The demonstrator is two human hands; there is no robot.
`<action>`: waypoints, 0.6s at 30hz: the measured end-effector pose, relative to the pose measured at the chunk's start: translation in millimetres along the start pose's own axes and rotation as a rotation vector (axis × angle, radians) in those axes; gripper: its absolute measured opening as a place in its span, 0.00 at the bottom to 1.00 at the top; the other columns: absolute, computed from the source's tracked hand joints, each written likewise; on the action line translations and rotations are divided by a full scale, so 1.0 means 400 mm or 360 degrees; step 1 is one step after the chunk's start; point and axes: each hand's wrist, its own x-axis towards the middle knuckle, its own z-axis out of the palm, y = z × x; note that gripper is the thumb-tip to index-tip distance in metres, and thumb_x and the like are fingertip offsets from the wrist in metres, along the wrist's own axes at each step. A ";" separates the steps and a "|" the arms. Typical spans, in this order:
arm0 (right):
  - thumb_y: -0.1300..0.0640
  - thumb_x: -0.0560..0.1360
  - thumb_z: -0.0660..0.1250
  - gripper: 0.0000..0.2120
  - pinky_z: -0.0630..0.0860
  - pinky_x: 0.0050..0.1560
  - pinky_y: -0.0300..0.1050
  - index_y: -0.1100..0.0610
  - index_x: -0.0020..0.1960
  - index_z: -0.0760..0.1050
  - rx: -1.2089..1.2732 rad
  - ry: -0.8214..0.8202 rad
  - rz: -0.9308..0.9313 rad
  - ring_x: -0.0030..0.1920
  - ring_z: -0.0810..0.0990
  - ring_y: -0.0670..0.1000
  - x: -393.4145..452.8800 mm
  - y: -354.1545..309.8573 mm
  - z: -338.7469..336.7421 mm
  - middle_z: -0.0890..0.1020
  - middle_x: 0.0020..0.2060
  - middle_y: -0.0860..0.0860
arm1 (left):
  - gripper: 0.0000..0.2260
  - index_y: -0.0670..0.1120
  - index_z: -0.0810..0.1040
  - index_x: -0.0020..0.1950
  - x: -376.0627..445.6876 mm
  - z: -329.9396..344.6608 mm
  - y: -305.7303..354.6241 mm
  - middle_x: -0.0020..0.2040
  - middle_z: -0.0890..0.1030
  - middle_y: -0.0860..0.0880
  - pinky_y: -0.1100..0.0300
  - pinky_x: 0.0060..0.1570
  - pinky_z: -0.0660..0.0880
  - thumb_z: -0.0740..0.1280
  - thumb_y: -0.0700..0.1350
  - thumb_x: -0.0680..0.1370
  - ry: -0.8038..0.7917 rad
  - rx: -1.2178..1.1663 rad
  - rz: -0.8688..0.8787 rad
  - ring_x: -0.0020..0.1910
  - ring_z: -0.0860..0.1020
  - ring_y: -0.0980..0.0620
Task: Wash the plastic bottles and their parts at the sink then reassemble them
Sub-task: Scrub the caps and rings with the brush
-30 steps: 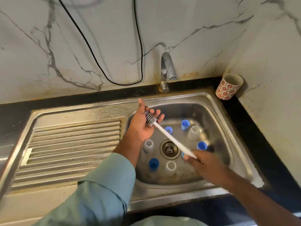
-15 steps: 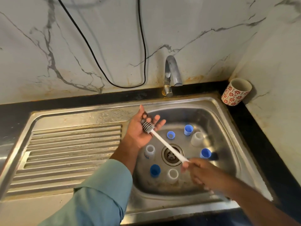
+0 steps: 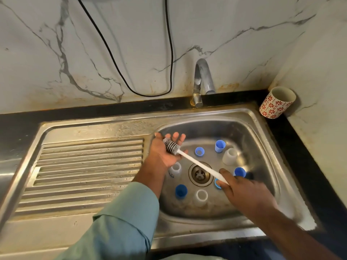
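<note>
Over the sink (image 3: 262, 128), the right hand (image 3: 242, 192) grips the white handle of a brush (image 3: 197, 164), whose bristle head lies in the open, palm-up left hand (image 3: 165, 152). Blue caps (image 3: 199, 152) and clear bottles (image 3: 230, 156) stand scattered around the drain (image 3: 200, 174); one cap is half hidden under the right fingers. A tap (image 3: 201, 79) rises behind, a cable (image 3: 120, 72) hangs on the wall, and a mug (image 3: 276, 102) sits in the corner. The ribbed drainboard (image 3: 88, 169) lies to the left.

Blue cap (image 3: 217, 183) — half hidden.
</note>
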 end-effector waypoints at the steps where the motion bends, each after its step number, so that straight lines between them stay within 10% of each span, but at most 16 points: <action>1: 0.36 0.80 0.42 0.22 0.76 0.45 0.44 0.40 0.72 0.56 0.0004 0.0041 -0.0043 0.44 0.80 0.49 -0.006 0.006 0.002 0.79 0.44 0.44 | 0.21 0.48 0.74 0.44 -0.007 0.000 -0.001 0.39 0.82 0.47 0.40 0.65 0.69 0.52 0.60 0.84 0.0028 0.0155 0.0045 0.45 0.83 0.45; 4: 0.33 0.76 0.39 0.26 0.77 0.44 0.40 0.39 0.70 0.60 0.0105 0.0019 -0.0081 0.39 0.78 0.45 -0.015 0.030 0.002 0.75 0.36 0.43 | 0.11 0.50 0.75 0.58 -0.018 -0.023 0.018 0.52 0.83 0.45 0.47 0.45 0.81 0.66 0.54 0.81 0.0164 0.1081 0.0501 0.47 0.83 0.45; 8: 0.33 0.77 0.45 0.25 0.69 0.33 0.35 0.40 0.67 0.68 0.0508 -0.0130 0.0126 0.31 0.73 0.43 -0.024 0.036 -0.009 0.74 0.33 0.43 | 0.17 0.43 0.81 0.47 -0.034 -0.026 0.056 0.34 0.83 0.46 0.61 0.25 0.75 0.67 0.57 0.80 -0.0025 0.2252 0.0685 0.26 0.78 0.53; 12: 0.46 0.78 0.62 0.18 0.66 0.24 0.41 0.59 0.54 0.80 0.2037 -0.1190 0.0380 0.24 0.63 0.49 -0.044 0.049 -0.048 0.66 0.27 0.54 | 0.14 0.40 0.75 0.49 -0.032 -0.041 0.053 0.27 0.74 0.48 0.64 0.18 0.61 0.70 0.52 0.78 -0.0068 0.1551 0.0238 0.19 0.66 0.57; 18: 0.44 0.81 0.58 0.19 0.67 0.23 0.41 0.56 0.53 0.80 0.1805 -0.1085 0.0411 0.23 0.64 0.47 -0.065 0.000 -0.070 0.67 0.27 0.51 | 0.11 0.42 0.77 0.54 -0.036 -0.029 -0.015 0.36 0.77 0.46 0.66 0.19 0.69 0.73 0.45 0.77 0.0308 0.0491 0.0286 0.20 0.73 0.57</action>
